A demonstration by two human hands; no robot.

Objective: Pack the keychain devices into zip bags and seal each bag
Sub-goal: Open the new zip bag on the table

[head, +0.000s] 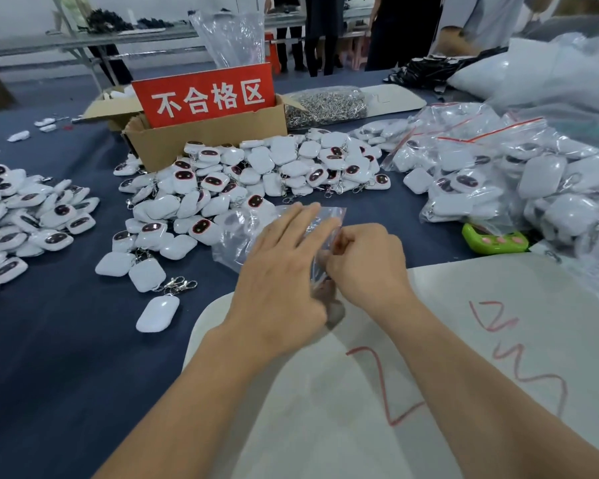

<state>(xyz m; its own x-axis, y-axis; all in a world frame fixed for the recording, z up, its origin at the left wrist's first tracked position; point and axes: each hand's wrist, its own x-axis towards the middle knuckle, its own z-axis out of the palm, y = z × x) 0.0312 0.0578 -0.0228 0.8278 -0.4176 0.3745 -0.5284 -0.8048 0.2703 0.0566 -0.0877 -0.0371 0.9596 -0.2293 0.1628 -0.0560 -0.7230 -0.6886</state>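
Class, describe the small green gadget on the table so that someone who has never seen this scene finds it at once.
Look to the big heap of filled zip bags on the right of the blue table. At the heap's near edge, beside the white board, lies the green gadget. It alone is bright green with pink buttons; its neighbours are white or clear.
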